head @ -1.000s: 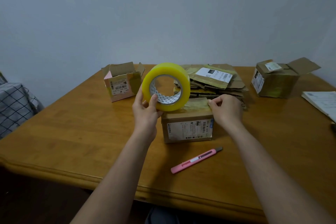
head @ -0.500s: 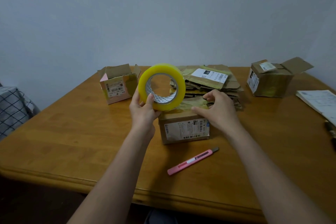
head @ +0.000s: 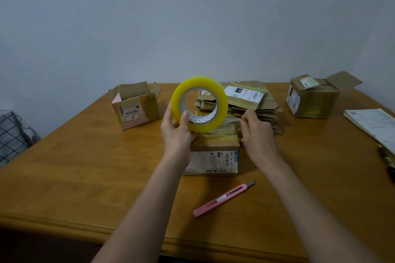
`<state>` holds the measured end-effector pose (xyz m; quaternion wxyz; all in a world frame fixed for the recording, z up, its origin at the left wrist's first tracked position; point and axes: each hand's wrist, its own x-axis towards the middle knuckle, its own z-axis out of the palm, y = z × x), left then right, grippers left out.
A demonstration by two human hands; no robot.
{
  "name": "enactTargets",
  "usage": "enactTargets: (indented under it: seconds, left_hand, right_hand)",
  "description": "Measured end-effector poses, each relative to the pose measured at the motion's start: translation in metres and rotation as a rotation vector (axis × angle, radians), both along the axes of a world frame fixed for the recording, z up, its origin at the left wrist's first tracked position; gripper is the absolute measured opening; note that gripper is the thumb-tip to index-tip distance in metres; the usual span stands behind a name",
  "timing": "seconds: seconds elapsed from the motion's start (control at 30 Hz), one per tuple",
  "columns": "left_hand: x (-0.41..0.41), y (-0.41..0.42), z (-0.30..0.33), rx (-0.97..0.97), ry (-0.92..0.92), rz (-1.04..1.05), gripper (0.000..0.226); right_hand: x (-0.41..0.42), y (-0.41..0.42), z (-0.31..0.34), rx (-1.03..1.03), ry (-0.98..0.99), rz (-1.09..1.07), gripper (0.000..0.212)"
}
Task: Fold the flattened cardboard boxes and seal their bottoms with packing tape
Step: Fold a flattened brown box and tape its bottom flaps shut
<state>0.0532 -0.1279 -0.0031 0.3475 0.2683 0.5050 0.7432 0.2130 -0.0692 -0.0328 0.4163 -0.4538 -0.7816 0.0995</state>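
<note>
Tape roll [head: 199, 103] raised upright over a small brown box [head: 213, 155], one hand on each side of it.

Left hand [head: 176, 132] grips the yellow roll from below, thumb hooked into the core and fingers curled behind the outer rim, so the roll stands on edge just above the box's top. Right hand [head: 255, 134] sits just right of the roll at the box's far right corner, fingers curled and pinching what looks like the loose end of the tape [head: 232, 118] drawn off the roll. Beyond both hands lies a stack of flattened boxes [head: 254, 102]; an open pink-sided box [head: 136, 105] stands well left of the left hand, another open brown box [head: 314, 97] well right of the right hand. Nearer the person than the hands, a pink utility knife [head: 223, 198] lies on the wooden table [head: 85, 173].
</note>
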Motion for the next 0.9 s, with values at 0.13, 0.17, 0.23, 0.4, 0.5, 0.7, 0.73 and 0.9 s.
enactTargets:
  seconds: [0.13,0.17,0.23,0.4,0.5,0.7,0.73,0.9]
  left_hand:
    - [-0.005,0.001,-0.002,0.004,-0.037,-0.051,0.046]
    - [-0.006,0.001,-0.003,0.009,-0.034,-0.064,0.046]
    - [-0.006,0.001,-0.003,0.018,-0.026,-0.087,0.044]
    - [-0.004,0.0,-0.004,0.035,-0.012,-0.109,0.037]
    - [-0.003,0.001,-0.005,0.043,-0.006,-0.115,0.035]
    - [-0.003,0.002,-0.006,0.041,-0.003,-0.113,0.036]
    - [-0.003,0.002,-0.006,0.042,-0.009,-0.116,0.036]
    - [-0.004,0.001,-0.006,0.02,0.014,-0.138,0.04]
  right_hand:
    - [0.004,0.0,-0.006,0.067,0.023,0.014,0.007]
    - [0.005,-0.001,-0.007,0.076,0.021,0.008,0.006]
    - [0.004,0.0,-0.009,0.076,0.038,-0.012,0.005]
    - [0.005,0.002,-0.01,0.06,0.078,0.001,0.005]
    - [0.005,0.003,-0.009,0.026,0.119,0.008,0.009]
    - [0.011,0.008,-0.01,-0.041,0.239,0.048,0.009]
    - [0.014,0.008,-0.012,-0.035,0.281,0.069,0.008]
    - [0.027,0.002,-0.017,0.231,0.183,0.05,0.003]
